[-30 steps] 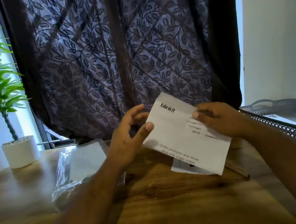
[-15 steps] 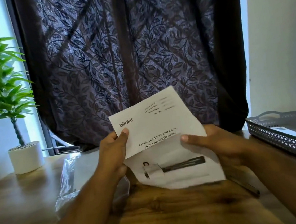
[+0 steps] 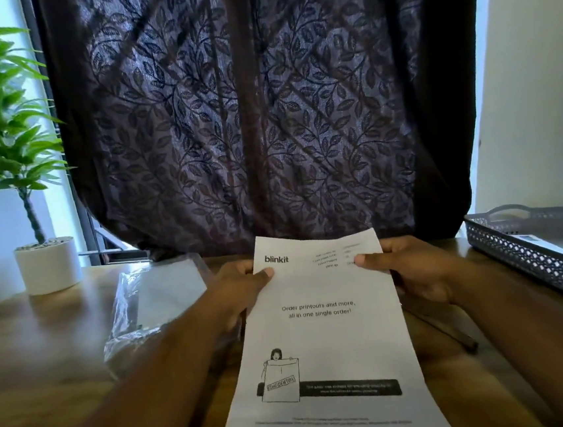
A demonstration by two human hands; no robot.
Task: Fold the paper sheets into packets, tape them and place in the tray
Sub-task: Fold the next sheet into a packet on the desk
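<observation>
Sheet [image 3: 322, 333] btwn bag [image 3: 157, 297] & tray [image 3: 532, 258]

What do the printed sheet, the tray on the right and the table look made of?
The sheet looks like thin matte white paper: it curves slightly and carries black print. The tray seems moulded grey plastic, with a lattice-pierced wall. The table shows brown wood grain with a soft sheen; solid wood or laminate, I cannot tell.

1. the paper sheet [image 3: 323, 340] is white, printed "blinkit", unfolded; i hold it by its top corners, sloping down toward me.
2. the tray [image 3: 532, 258], grey with lattice walls, sits on the counter [image 3: 44, 339] at my right.
</observation>
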